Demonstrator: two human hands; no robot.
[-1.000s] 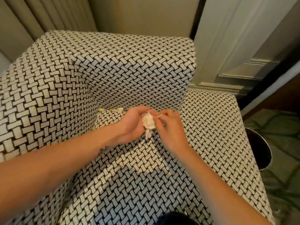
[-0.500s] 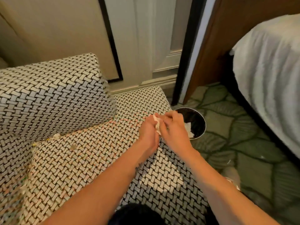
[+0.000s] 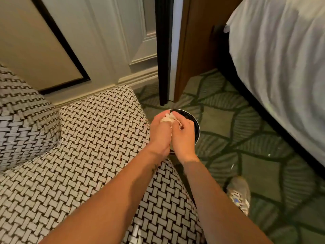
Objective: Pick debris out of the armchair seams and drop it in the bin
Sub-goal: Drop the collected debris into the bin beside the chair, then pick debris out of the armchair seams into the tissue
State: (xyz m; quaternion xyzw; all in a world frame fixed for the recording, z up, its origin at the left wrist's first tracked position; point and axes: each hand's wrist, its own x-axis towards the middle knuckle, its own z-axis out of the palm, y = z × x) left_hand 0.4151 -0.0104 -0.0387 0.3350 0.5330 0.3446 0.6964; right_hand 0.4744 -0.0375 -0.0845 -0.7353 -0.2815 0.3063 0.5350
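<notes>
Warm, dim indoor light. My forearms cast soft shadows on the armchair. Motion blur smears the bed and carpet. Wide-angle distortion bends the door lines.

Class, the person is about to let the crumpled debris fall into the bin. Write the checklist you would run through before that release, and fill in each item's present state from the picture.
1. Debris held: both the left hand and right hand have a grip on the crumpled wad. Ok.
2. Hands over the bin, not the armchair: fingertips and wad are above its dark opening. Ok.
3. Opening unobstructed: mostly hidden by the hands. Cannot tell.
4. Bin upright on the carpet: rim looks level. Ok.
5. Loose bits trailing: a pale scrap shows at the right fingers. Not ok.
6. Floor clean beside the bin: small white specks lie on the carpet. Not ok.
</notes>
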